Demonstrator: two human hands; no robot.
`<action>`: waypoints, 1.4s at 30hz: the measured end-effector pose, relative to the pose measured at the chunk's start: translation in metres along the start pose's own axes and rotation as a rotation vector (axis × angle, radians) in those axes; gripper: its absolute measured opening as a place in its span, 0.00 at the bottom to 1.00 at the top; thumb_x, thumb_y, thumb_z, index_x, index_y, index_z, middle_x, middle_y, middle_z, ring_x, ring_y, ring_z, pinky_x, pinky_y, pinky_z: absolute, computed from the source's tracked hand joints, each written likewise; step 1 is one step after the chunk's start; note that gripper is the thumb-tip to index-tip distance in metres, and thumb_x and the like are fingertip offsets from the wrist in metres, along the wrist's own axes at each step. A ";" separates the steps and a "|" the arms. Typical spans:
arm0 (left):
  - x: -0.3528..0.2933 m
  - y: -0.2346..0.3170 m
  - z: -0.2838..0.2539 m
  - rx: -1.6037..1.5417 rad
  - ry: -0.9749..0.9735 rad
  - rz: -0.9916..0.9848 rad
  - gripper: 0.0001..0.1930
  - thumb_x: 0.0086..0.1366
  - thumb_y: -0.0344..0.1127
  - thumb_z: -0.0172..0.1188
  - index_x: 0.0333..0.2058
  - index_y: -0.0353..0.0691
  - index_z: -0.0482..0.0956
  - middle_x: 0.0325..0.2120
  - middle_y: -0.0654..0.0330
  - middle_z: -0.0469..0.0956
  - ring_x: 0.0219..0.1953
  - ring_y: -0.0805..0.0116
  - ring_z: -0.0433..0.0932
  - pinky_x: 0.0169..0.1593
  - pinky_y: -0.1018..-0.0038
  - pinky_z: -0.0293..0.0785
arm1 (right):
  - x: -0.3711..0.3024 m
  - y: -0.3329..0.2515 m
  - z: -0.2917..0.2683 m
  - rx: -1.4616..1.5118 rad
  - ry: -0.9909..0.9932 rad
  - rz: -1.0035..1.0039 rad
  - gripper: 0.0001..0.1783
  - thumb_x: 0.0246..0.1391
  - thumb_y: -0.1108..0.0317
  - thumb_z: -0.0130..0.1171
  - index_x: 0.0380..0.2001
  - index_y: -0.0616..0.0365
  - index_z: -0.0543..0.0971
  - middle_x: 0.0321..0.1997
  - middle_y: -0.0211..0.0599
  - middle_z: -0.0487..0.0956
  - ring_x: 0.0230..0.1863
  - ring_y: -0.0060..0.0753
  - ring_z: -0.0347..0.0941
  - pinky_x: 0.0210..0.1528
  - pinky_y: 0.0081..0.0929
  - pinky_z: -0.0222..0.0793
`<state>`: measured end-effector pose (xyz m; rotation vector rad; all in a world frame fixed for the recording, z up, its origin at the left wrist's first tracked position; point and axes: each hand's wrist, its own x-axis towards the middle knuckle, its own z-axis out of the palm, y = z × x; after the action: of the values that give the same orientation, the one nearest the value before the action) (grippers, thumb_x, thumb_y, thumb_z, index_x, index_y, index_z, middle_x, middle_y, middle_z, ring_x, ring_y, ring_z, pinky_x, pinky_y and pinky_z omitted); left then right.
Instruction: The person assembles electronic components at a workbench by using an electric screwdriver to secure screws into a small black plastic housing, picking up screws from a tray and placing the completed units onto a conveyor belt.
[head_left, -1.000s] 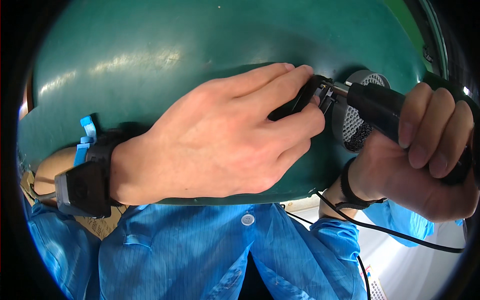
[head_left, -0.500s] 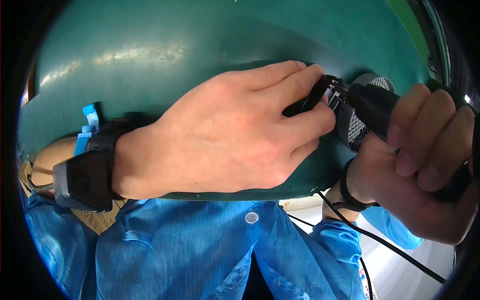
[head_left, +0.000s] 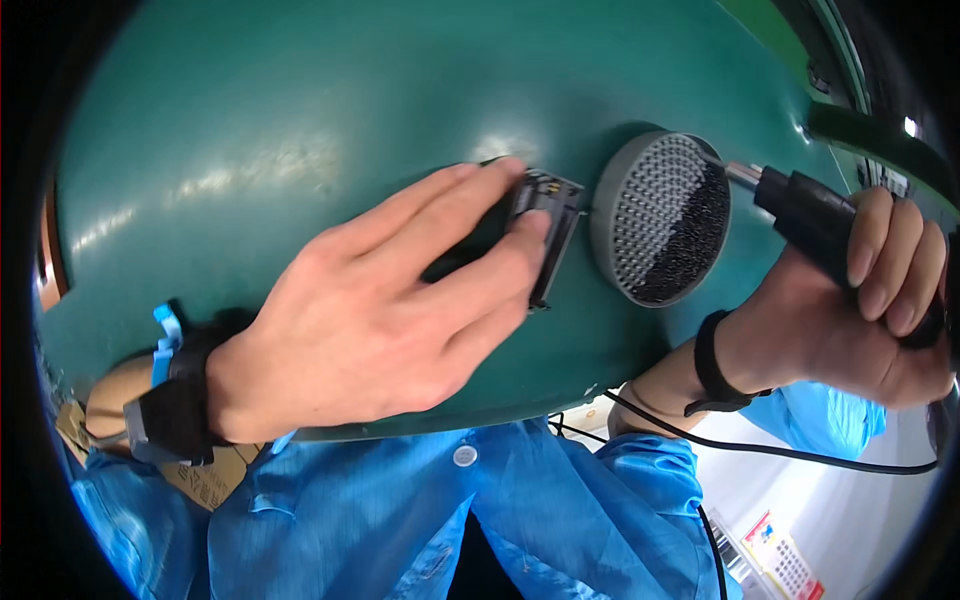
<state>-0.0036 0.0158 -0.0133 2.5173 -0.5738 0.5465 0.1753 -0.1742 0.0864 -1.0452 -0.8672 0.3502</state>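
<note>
My left hand point(head_left: 400, 290) is closed around a small dark rectangular electronic part point(head_left: 548, 225), pressing it against the green table; the fingers hide much of it. In my right hand point(head_left: 840, 310) is a black electric screwdriver point(head_left: 810, 220) with a thin metal bit. The bit's tip is at the upper right of a round grey tray point(head_left: 610, 235). Rows of small holes cover the tray's floor, and many small black screws point(head_left: 690, 240) fill its right side. Whether a screw sits on the bit is too small to tell.
The green tabletop point(head_left: 350, 90) curves along its near edge by my blue jacket point(head_left: 350, 510). A black cable point(head_left: 780, 453) runs below my right wrist. Brown cardboard point(head_left: 205, 480) shows under the table at the lower left.
The screwdriver has moved off the electronic part to the tray. In the picture, my left hand and the part now sit further left, and more of the tray shows.
</note>
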 end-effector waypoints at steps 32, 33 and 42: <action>0.010 -0.017 -0.013 -0.086 -0.008 -0.011 0.27 0.39 0.33 0.71 0.42 0.30 0.84 0.48 0.53 0.80 0.59 0.41 0.76 0.53 0.52 0.82 | 0.000 -0.015 -0.032 0.157 -0.203 -0.046 0.25 0.73 0.52 0.36 0.41 0.64 0.74 0.21 0.33 0.69 0.16 0.32 0.67 0.15 0.33 0.67; 0.010 -0.019 -0.015 -0.075 0.009 -0.012 0.28 0.38 0.33 0.72 0.43 0.30 0.84 0.48 0.53 0.80 0.59 0.41 0.76 0.52 0.53 0.82 | -0.001 -0.019 -0.028 0.187 -0.275 -0.015 0.26 0.73 0.52 0.35 0.45 0.66 0.73 0.22 0.34 0.69 0.17 0.33 0.67 0.17 0.34 0.68; 0.007 -0.027 -0.004 -0.093 0.109 0.004 0.30 0.35 0.33 0.73 0.43 0.31 0.84 0.47 0.53 0.80 0.58 0.45 0.78 0.51 0.58 0.82 | -0.041 0.011 0.038 0.026 -0.109 -0.036 0.25 0.72 0.52 0.37 0.46 0.65 0.71 0.22 0.34 0.69 0.18 0.32 0.67 0.18 0.34 0.67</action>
<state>0.0144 0.0374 -0.0169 2.3834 -0.5510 0.6395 0.1214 -0.1715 0.0662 -0.9928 -0.9753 0.3894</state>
